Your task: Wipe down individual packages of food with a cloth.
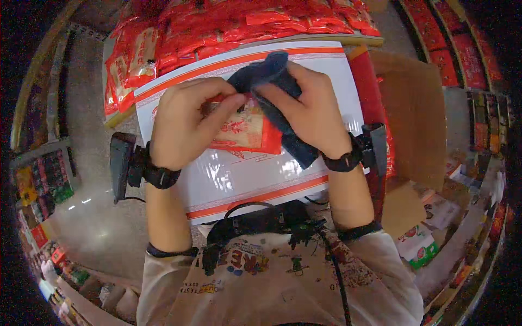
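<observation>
My left hand [191, 118] has its thumb and fingers closed over the upper edge of a red plastic packet [244, 136] with a pale panel and red printing. Its fingertips also meet the left edge of a dark blue cloth [273, 73], and blur hides the exact contact. Bunched in my right hand [316, 110], that cloth covers the packet's upper right part and trails down towards my right wrist. Below the packet is a glossy white box [253, 179] with orange border stripes. Both wrists wear black straps with dark devices attached.
Many red plastic packets [228, 24] are heaped behind the white box. An open brown cardboard carton [412, 118] stands at the right, with another printed carton [418, 246] below it. Shelves of goods [43, 183] line the left side, and more red goods stand at far right.
</observation>
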Available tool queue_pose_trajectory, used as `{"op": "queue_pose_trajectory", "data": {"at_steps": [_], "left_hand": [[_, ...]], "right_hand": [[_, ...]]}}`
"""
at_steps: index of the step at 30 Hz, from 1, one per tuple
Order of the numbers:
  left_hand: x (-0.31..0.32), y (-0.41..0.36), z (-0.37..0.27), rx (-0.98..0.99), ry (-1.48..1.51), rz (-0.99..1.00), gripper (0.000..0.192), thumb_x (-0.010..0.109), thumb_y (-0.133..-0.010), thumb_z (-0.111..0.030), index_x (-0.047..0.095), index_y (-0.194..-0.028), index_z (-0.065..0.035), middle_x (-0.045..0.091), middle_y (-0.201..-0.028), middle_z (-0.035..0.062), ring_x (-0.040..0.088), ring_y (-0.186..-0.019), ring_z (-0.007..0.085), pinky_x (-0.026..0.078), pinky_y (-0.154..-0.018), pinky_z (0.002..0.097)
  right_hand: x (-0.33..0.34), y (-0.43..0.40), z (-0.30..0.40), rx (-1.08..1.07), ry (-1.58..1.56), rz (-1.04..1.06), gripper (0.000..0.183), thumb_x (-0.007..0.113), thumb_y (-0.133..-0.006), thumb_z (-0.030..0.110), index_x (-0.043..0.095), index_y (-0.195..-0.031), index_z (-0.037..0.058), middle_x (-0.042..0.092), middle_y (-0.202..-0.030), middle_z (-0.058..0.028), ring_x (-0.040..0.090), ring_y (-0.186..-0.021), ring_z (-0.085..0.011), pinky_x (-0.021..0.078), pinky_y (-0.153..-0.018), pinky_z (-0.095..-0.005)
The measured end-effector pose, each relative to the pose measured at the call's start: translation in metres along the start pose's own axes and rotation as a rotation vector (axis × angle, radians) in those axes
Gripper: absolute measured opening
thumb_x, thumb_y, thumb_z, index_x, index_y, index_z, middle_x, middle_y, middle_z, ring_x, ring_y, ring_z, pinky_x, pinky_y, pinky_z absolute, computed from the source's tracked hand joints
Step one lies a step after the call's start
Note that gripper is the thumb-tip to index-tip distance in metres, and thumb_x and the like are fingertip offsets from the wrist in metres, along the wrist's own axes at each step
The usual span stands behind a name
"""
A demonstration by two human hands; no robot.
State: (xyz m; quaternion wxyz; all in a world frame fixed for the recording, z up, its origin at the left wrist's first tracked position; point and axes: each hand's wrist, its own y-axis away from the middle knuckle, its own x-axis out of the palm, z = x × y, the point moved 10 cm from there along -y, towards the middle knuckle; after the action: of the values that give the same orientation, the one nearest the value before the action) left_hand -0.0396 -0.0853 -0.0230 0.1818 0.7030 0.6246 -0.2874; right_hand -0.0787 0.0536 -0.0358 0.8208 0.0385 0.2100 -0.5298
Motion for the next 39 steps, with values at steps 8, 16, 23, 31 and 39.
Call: {"op": "queue_pose_trajectory", "data": {"at_steps": [8, 16, 23, 31, 39], "left_hand": [[-0.011, 0.0, -0.001, 0.047, -0.028, -0.164, 0.017, 0.066, -0.082, -0.017, 0.063, -0.079, -0.0008, 0.059, -0.063, 0.0128, 0.056, -0.052, 0.0248, 0.042, -0.048, 0.033], [0.018, -0.001, -0.008, 0.022, -0.048, 0.138, 0.017, 0.064, -0.084, -0.015, 0.063, -0.089, 0.0014, 0.062, -0.07, 0.0131, 0.057, -0.059, 0.0188, 0.044, -0.055, 0.0293], [-0.026, 0.003, 0.013, -0.119, 0.028, -0.248, 0.017, 0.068, -0.081, -0.016, 0.066, -0.083, 0.0006, 0.061, -0.065, 0.0117, 0.057, -0.053, 0.0164, 0.043, -0.051, 0.0278], [0.01, 0.003, 0.018, -0.104, 0.244, 0.082, 0.014, 0.063, -0.087, -0.015, 0.063, -0.086, -0.0015, 0.053, -0.06, -0.0016, 0.045, -0.053, 0.0022, 0.034, -0.048, 0.0206], [-0.025, 0.005, 0.038, -0.19, 0.298, -0.247, 0.02, 0.06, -0.091, -0.018, 0.063, -0.083, -0.0001, 0.05, -0.062, -0.0057, 0.044, -0.056, 0.001, 0.032, -0.048, 0.0193]], "right_hand": [[0.0, 0.001, -0.018, 0.156, -0.131, -0.032, 0.022, 0.069, -0.081, 0.019, 0.065, -0.088, -0.0008, 0.064, -0.071, -0.0118, 0.062, -0.062, -0.018, 0.0472, -0.058, -0.0307], [0.006, 0.002, -0.013, 0.158, -0.119, -0.008, 0.024, 0.068, -0.082, 0.023, 0.065, -0.087, 0.0002, 0.064, -0.068, -0.0128, 0.061, -0.06, -0.0198, 0.0466, -0.056, -0.0325], [0.015, 0.004, 0.004, 0.075, 0.133, -0.047, 0.027, 0.065, -0.084, 0.026, 0.061, -0.083, -0.0009, 0.061, -0.069, -0.02, 0.06, -0.063, -0.0369, 0.0464, -0.055, -0.0399], [0.025, 0.006, 0.012, -0.111, 0.191, 0.083, 0.034, 0.066, -0.081, 0.031, 0.06, -0.078, -0.0015, 0.06, -0.071, -0.021, 0.058, -0.069, -0.0391, 0.0455, -0.061, -0.0454], [0.022, 0.006, -0.003, 0.096, -0.011, 0.065, 0.03, 0.068, -0.082, 0.029, 0.063, -0.084, -0.0015, 0.063, -0.077, -0.0207, 0.062, -0.068, -0.0348, 0.0474, -0.059, -0.0392]]}}
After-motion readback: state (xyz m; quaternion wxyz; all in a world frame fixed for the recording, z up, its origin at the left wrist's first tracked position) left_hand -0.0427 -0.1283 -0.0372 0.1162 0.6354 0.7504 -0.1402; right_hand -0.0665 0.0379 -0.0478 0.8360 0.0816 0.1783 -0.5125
